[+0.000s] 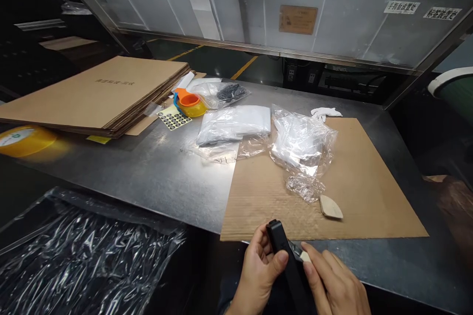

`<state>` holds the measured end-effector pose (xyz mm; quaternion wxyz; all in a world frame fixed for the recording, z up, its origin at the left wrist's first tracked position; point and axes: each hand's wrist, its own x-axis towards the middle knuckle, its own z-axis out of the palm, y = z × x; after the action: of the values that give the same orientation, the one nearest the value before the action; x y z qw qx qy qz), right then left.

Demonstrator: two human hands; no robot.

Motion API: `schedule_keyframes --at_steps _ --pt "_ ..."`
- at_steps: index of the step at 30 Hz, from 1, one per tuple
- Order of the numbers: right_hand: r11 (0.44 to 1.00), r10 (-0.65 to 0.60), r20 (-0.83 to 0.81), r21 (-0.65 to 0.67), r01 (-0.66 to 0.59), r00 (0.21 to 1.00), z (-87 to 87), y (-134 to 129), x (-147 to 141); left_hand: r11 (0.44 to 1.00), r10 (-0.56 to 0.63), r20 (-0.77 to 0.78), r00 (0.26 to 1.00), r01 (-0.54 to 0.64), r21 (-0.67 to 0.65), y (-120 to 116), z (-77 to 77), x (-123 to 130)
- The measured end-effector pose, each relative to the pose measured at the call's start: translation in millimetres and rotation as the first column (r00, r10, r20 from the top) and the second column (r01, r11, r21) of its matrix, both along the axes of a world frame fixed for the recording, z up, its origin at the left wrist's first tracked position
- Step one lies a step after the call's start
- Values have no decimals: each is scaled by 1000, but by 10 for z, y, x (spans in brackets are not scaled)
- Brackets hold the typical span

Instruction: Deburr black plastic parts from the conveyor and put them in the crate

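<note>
Black, long, hard-looking part (pixel 294 275) is gripped in my left hand (pixel 258 271), before the flat brown cardboard sheet (pixel 369 197); the small cream piece (pixel 305 257) my right hand (pixel 339 281) pinches may slip if pressed unevenly.

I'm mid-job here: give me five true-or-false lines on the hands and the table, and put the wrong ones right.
1. The left hand holds a long black object. True.
2. The tape dispenser stands on the cardboard sheet. False: the tape dispenser is on the metal table.
3. The beige wedge lies on the cardboard sheet. True.
4. The right hand is empty. False: the right hand holds a small pale piece.
5. The sticker sheet lies beside the tape dispenser. True.
</note>
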<state>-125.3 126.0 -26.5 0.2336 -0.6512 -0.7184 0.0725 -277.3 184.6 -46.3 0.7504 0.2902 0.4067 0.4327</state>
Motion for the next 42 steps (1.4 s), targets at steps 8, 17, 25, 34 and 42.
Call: schedule_keyframes --at_steps 8,17,25,34,42 --pt "1000 18 53 -12 -17 998 -10 -32 9 1000 -10 -13 1000 10 9 -7 6 -7" --pt "999 0 30 -34 1 1000 8 -28 -3 999 -28 -25 999 29 23 -19 -56 -13" --pt "1000 26 58 14 -27 998 -12 -43 10 999 -36 -12 999 36 38 -41 -78 -8" --pt "999 40 26 -20 -39 999 -26 -45 26 998 -49 -7 999 50 45 -28 -78 -6" --pt "999 32 39 -33 -31 999 -54 -57 33 999 -21 -2 1000 21 39 -47 -73 3"
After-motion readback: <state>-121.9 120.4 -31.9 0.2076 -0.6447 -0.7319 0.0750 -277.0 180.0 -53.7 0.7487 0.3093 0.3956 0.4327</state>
